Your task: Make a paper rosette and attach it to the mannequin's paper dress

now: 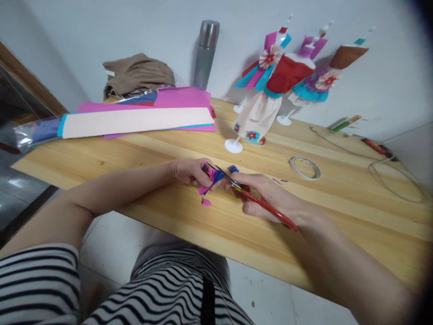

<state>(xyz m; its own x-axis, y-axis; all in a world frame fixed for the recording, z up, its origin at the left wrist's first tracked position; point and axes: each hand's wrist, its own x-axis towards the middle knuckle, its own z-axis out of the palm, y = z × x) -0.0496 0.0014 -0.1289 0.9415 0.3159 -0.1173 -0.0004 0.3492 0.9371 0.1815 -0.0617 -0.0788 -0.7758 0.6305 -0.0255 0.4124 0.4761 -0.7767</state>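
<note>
My left hand (193,173) pinches a small bundle of pleated pink and dark blue paper (214,177) above the table. In my right hand (259,192) are red-handled scissors (267,206), their blades pointing left and lying at the bundle's upper edge. Whether the blades are fully closed is hard to make out. A pink scrap (206,201) lies on the wood just below the left hand. Behind the scissors sits a small dark blue pleated piece (233,169).
Stacked paper sheets (138,121) lie at the left, near brown cloth (140,74) and a thermos flask (204,56). Paper-dressed figures (292,72) stand at the back right. A tape roll (305,168), a cable (348,150) and a red-handled tool (374,146) lie to the right.
</note>
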